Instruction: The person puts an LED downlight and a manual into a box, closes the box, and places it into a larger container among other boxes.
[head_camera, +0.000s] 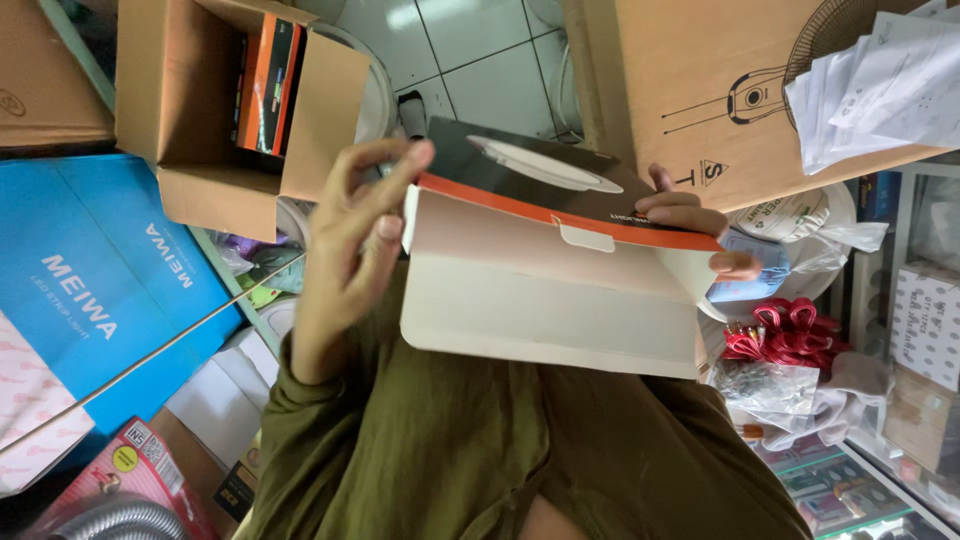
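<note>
White floor tiles (470, 60) show at top centre, crowded on every side by stock: an open brown cardboard carton (200, 110) with orange-and-black boxes standing in it at upper left, a flat blue box (90, 280) below it, a large brown carton with a fan line drawing (720, 90) at upper right carrying a loose stack of white papers (880, 90), and a bundle of red cable (790, 335) at right. No table; I work over my lap, olive-green sleeves filling the lower frame. Flat retail box, black top with orange edge and a white round lamp pictured on it (540, 180), sits centre frame, held in the air. Its long axis runs left to right, dipping slightly rightward; white flap (550, 290) hangs open toward me. My left hand (350, 240) touches the box's left corner, fingers loosely curled, thumb and forefinger near pinching. My right hand (695, 225) grips the right edge, fingers wrapped over the orange rim.
</note>
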